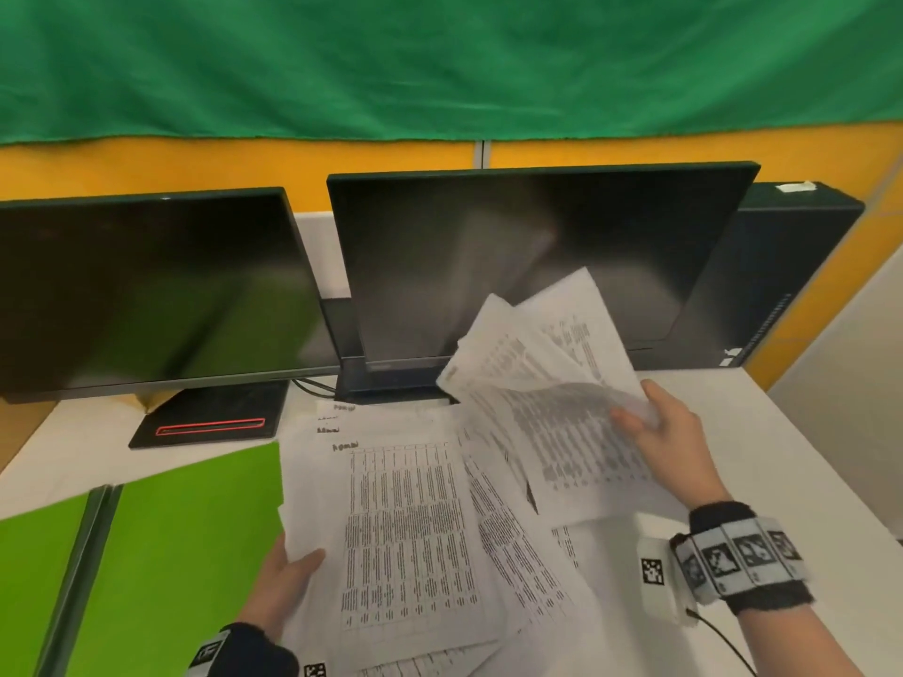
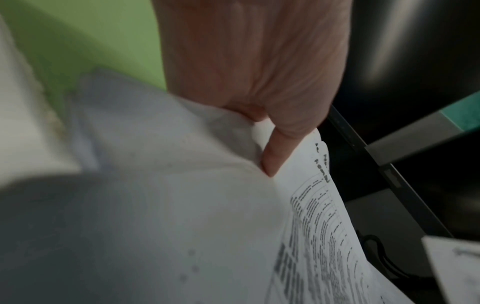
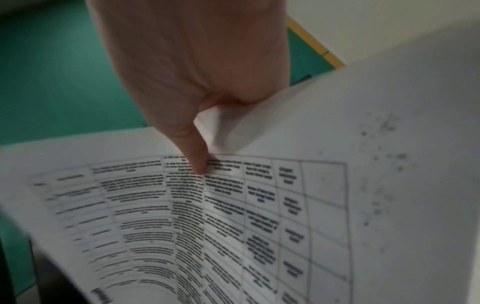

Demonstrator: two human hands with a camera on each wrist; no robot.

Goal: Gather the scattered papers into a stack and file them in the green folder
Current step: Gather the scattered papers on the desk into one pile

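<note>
Printed white papers (image 1: 410, 530) lie fanned across the white desk, some overlapping the open green folder (image 1: 195, 530) at the left. My left hand (image 1: 288, 574) pinches the left edge of the lower sheets (image 2: 207, 205), thumb on top. Over at the right, my right hand (image 1: 655, 427) grips a bunch of several sheets (image 1: 542, 373) by their right edge and holds them raised and tilted in front of the right monitor. In the right wrist view the thumb presses on a printed table page (image 3: 233, 216).
Two dark monitors (image 1: 146, 285) (image 1: 527, 256) stand at the back of the desk (image 1: 782, 456), with their bases and cables behind the papers. A dark box (image 1: 801, 266) stands at the back right. A yellow partition and green cloth rise behind.
</note>
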